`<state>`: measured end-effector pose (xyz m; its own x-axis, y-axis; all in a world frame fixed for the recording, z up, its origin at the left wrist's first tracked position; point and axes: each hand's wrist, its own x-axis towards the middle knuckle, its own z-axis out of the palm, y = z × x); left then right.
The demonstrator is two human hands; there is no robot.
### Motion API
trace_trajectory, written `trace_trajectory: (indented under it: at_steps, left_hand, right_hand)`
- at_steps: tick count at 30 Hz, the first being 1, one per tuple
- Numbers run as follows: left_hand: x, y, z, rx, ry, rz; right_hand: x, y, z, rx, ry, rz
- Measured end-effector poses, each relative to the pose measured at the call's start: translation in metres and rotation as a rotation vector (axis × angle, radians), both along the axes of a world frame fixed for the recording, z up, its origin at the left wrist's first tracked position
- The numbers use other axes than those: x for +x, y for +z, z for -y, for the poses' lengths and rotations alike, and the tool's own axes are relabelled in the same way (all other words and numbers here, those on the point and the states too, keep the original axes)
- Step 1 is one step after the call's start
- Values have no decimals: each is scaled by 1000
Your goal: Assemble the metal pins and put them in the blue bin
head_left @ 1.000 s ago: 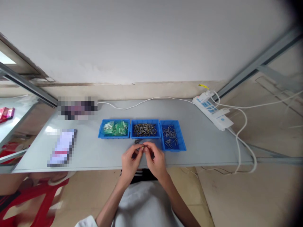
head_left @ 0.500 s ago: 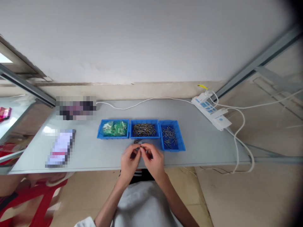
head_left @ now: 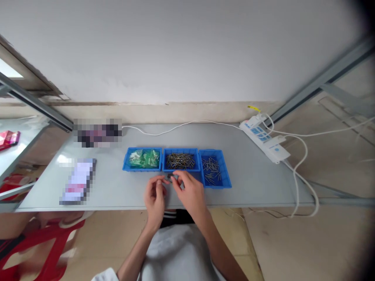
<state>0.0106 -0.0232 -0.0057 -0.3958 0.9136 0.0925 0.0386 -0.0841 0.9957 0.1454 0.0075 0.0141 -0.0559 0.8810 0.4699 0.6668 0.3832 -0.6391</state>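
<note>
Both hands hover over the near edge of a grey table (head_left: 252,183). My left hand (head_left: 154,198) has its fingers curled in a pinch, and what it holds is too small to name. My right hand (head_left: 190,192) reaches forward, its fingertips pinched at a small dark pile of parts (head_left: 170,176) lying in front of the bins. Three blue bins stand in a row just beyond: the left bin (head_left: 142,159) holds green and silver pieces, the middle bin (head_left: 181,160) holds dark metal pins, and the right bin (head_left: 215,168) holds silver pins.
A white power strip (head_left: 265,142) with white cables lies at the table's far right. A white cable (head_left: 181,125) runs along the back edge. Two blurred items sit at the left (head_left: 77,181). A red stool (head_left: 49,242) stands below left. A wall rises behind.
My hands were joined together over a small gold-tipped piece. They have separated: the left hand drew back toward me, the right moved forward to the small dark pile by the middle bin.
</note>
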Motion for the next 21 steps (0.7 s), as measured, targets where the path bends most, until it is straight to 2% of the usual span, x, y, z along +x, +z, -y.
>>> trace_trajectory:
  at_steps: [4, 8, 16, 21]
  left_hand:
    - [1, -2, -2, -8, -32, -11]
    - [0, -4, -1, -24, -59, -42]
    - [1, -4, -6, 27, -112, -220]
    - [0, -2, -11, 103, -260, -347]
  right_hand:
    - [5, -23, 28, -95, -55, 96]
    - [3, -31, 29, -139, -93, 138]
    - [1, -19, 25, 18, -111, 0]
    - [2, -6, 24, 140, -70, -128]
